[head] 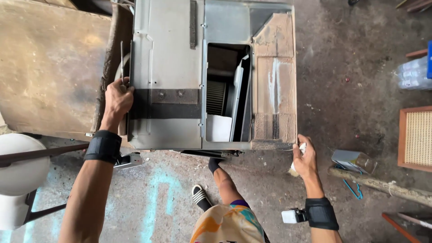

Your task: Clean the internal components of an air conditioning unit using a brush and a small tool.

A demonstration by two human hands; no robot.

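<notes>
A large grey metal appliance casing lies on a raised surface in front of me, with a rectangular opening showing a fan grille and white parts inside. My left hand grips the casing's left edge beside a thin metal rod. My right hand is at the casing's near right corner, closed on a small white object. Brown worn panels cover the casing's right side. Both wrists wear black bands.
A worn wooden board lies left of the casing. A white stool stands at lower left. On the concrete floor to the right are a small metal box, a wooden stick, a cane-panel frame and plastic bottles.
</notes>
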